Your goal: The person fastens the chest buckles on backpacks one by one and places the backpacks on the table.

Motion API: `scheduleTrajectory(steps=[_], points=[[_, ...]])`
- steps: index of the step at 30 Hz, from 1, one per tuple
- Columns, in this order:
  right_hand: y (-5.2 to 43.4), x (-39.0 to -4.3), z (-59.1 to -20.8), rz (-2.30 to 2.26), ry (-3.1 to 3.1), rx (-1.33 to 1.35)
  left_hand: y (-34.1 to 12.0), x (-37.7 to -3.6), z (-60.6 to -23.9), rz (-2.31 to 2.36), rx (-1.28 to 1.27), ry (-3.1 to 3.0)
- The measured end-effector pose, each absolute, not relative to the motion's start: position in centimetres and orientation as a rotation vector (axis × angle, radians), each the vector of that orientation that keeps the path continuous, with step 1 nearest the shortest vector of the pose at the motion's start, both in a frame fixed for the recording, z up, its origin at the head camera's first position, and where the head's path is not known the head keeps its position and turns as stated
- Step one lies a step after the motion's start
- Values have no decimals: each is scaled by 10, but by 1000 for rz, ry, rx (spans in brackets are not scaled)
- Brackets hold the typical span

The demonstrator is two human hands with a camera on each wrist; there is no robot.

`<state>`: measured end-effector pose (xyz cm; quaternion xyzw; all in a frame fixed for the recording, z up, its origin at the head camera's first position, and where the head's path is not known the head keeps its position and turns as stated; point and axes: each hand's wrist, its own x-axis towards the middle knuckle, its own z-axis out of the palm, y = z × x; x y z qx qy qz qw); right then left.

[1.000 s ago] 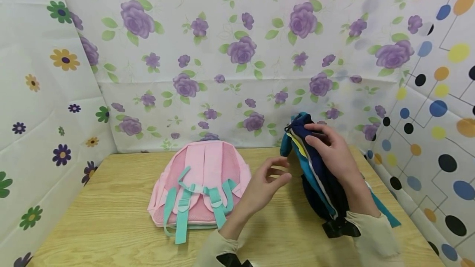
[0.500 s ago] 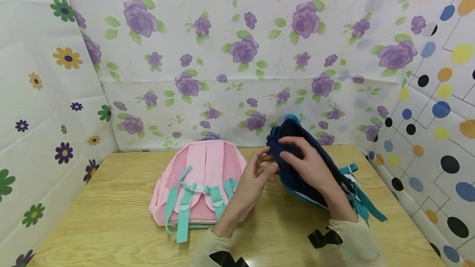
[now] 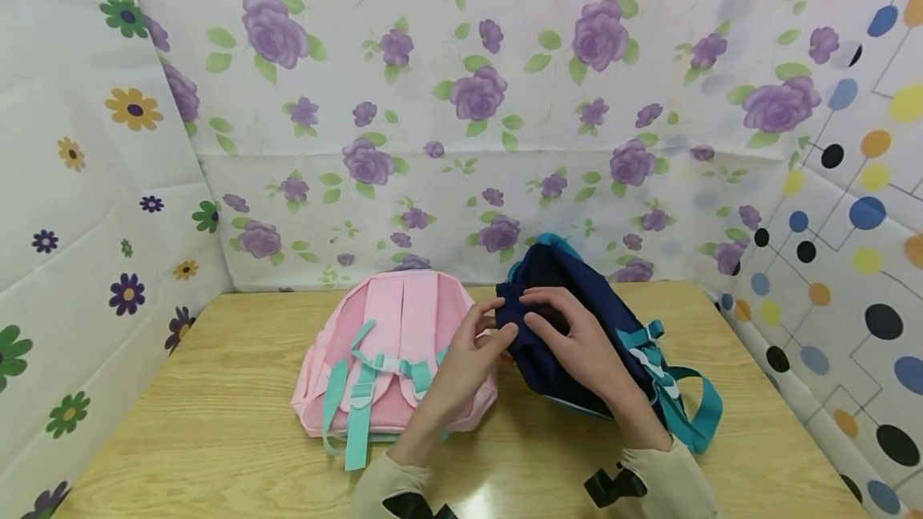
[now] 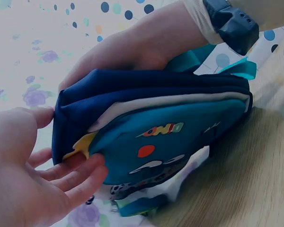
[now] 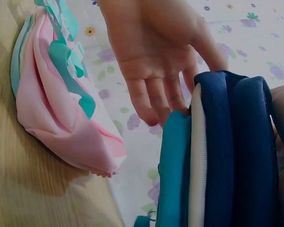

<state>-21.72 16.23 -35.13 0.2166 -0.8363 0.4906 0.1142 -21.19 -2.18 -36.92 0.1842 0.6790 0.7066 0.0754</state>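
Item, left hand (image 3: 461, 355): thumb and fingers closed on the near side edge of a blue backpack (image 3: 537, 363), its front lettered DINO. Item, right hand (image 3: 577, 347): at three o'clock from the left, fingers bent against the same backpack's navy fabric; whether it pinches, I cannot tell. The backpack leans on the counter (image 3: 216, 407), its teal straps (image 3: 707, 411) toward four o'clock. Item, pink backpack (image 3: 400, 323): nine o'clock from it, straps facing up. Rose-printed sheet (image 3: 425, 207): twelve o'clock.
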Motion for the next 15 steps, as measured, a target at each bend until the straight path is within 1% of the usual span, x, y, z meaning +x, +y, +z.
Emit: scheduleTrajectory(steps=[4, 11, 15], points=[[162, -209, -345, 1484, -2432, 667, -29, -209, -369, 2025, 545, 2089], [180, -215, -353, 1486, -2394, 708, -37, -210, -372, 1937, 511, 2197], [192, -211, -345, 1462, -2426, 698, -42, -216, -381, 1949, 500, 2180]])
